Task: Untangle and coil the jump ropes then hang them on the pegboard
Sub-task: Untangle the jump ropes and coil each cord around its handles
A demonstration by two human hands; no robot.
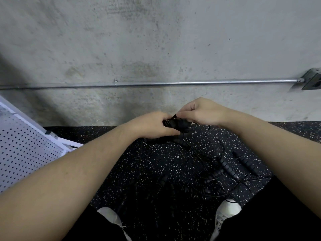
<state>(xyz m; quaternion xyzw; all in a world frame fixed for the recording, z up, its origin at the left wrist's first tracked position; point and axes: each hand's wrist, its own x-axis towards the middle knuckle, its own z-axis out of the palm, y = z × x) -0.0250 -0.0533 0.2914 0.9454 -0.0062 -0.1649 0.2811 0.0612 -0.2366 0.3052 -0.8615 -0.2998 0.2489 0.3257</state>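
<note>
1. Far: rough grey wall (156, 40), thin pipe (173, 83); white pegboard (22, 150) leaning at left.
2. Near: speckled rubber floor (139, 162) — ropes (224, 167) tangled there, thin cord, ribbed black grips.
3. Left hand (152, 126) and right hand (201, 112) both clasping handles (175, 122) — best kept together, one cord freed at a time.

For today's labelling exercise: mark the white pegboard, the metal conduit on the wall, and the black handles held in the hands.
Pegboard (26, 150): head view, on its perforated face.
Conduit (191, 82): head view, mid-length of the pipe.
Handles (175, 123): head view, on the ribbed black grip between both hands.
</note>
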